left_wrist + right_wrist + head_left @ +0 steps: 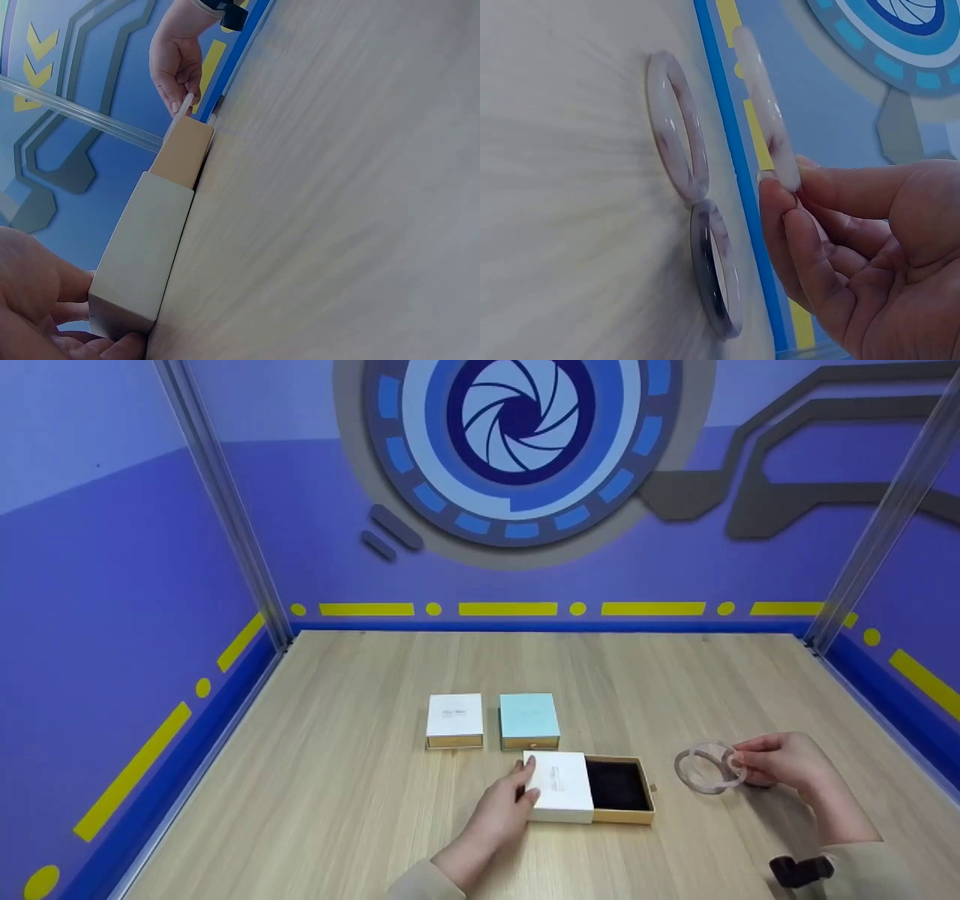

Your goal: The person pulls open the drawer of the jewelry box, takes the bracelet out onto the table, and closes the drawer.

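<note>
A white drawer box (559,787) lies flat on the table, its gold-edged tray (622,814) slid partly out to the right and showing a black lining (616,784). My left hand (495,814) grips the left end of the white sleeve. Off to the right of the tray, my right hand (787,765) pinches a pale, marbled bangle (761,97) by its edge, raised above the table. Below it, two more bangles lie side by side: a whitish one (660,112) and one with a dark grey part (703,255).
Behind the opened box stand a closed white box (454,716) and a closed light-blue box (529,716), close together. The wooden table (337,810) is bordered by blue-purple printed panels (150,622) with metal corner posts. A dark wrist device (801,871) sits at my right sleeve.
</note>
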{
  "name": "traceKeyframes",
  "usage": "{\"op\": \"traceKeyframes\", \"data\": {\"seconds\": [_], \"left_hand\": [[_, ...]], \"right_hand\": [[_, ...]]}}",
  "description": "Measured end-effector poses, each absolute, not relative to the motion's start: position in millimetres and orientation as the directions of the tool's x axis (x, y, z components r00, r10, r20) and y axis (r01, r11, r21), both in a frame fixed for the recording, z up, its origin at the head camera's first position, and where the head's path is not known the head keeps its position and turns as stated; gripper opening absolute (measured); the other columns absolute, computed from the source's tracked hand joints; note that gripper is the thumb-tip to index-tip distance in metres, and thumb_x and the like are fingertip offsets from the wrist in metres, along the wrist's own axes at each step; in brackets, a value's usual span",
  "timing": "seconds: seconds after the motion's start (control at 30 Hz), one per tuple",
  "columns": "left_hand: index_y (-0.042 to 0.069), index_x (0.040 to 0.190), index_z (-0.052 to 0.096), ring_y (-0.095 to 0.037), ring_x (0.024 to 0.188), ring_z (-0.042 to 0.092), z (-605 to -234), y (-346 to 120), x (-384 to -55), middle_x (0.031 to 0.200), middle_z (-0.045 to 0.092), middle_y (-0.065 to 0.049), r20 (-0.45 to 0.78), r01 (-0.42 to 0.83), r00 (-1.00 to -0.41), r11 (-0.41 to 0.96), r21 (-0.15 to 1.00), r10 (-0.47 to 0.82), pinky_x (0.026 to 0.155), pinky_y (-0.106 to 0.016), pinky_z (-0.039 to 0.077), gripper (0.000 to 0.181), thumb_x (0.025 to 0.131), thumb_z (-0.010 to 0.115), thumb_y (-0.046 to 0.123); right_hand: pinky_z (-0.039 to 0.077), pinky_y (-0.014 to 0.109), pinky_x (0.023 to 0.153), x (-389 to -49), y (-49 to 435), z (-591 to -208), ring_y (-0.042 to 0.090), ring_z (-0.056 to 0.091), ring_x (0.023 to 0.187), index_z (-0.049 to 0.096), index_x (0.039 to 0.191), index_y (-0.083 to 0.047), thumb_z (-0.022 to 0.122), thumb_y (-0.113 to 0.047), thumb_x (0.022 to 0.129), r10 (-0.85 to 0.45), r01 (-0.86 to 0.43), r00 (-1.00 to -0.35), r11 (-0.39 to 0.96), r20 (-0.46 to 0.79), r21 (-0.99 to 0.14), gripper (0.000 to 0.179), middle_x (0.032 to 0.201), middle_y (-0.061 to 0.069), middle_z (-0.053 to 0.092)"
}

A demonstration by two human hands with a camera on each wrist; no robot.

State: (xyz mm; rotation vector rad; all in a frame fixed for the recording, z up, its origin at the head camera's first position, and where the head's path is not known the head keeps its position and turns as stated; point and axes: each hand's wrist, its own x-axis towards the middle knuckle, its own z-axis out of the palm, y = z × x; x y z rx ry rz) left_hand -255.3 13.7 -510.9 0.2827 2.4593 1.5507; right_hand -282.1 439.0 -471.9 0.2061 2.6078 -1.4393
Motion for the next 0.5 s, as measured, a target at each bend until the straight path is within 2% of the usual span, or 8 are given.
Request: {"op": "traceKeyframes", "data": {"seconds": [0.23, 0.5], "left_hand": [[0.008, 0.158, 0.038, -0.037, 0.156, 0.026, -510.0, 13.7, -255.0, 0.168, 0.027, -0.020, -0.103, 0.027, -0.954, 0.423, 0.906, 0.281, 0.126, -0.056, 0.026, 0.055, 0.106, 0.054, 0.013], [0.009, 0.158, 0.038, -0.038, 0.156, 0.026, -509.4, 13.5, -255.2, 0.167, 0.028, -0.021, -0.100, 0.031, -0.954, 0.424, 0.905, 0.283, 0.126, -0.057, 0.026, 0.054, 0.106, 0.055, 0.014]], "right_hand": [[0.061, 0.020, 0.064, -281.9, 454.9, -475.8, 0.000, 0.068, 0.069, 0.059, 0.122, 0.024, 0.068, -0.007, 0.098, 0.058, 0.188, -0.981, 0.519, -0.185, -0.834, 0.040, 0.081, -0.007, 0.077], [0.061, 0.021, 0.065, -282.5, 474.7, -476.9, 0.001, 0.068, 0.070, 0.063, 0.120, 0.021, 0.067, -0.008, 0.098, 0.097, 0.247, -0.968, 0.504, -0.229, -0.828, 0.036, 0.080, -0.008, 0.076]]}}
